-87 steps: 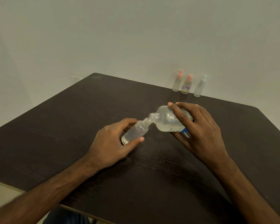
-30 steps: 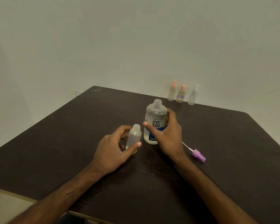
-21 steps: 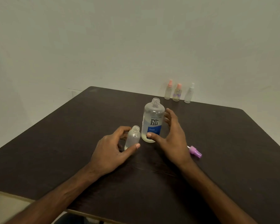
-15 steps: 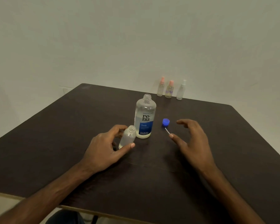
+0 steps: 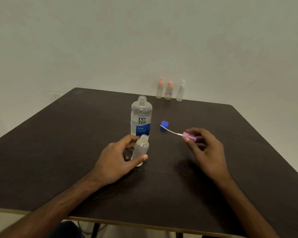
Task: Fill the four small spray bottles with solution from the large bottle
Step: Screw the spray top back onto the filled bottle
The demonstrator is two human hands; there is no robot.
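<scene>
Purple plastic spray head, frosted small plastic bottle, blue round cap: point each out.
Purple plastic spray head (image 5: 188,135): head view, on its collar.
Frosted small plastic bottle (image 5: 142,148): head view, on its body.
Blue round cap (image 5: 164,124): head view, on its top.

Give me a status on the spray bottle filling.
Looks done: three capped small bottles stand at the back; their fill is too small to judge. In hand: the left hand holds the fourth small bottle, open-necked, while the right hand pinches its purple spray head. Left: screw that head on, then recap the large bottle with the blue cap.
</scene>
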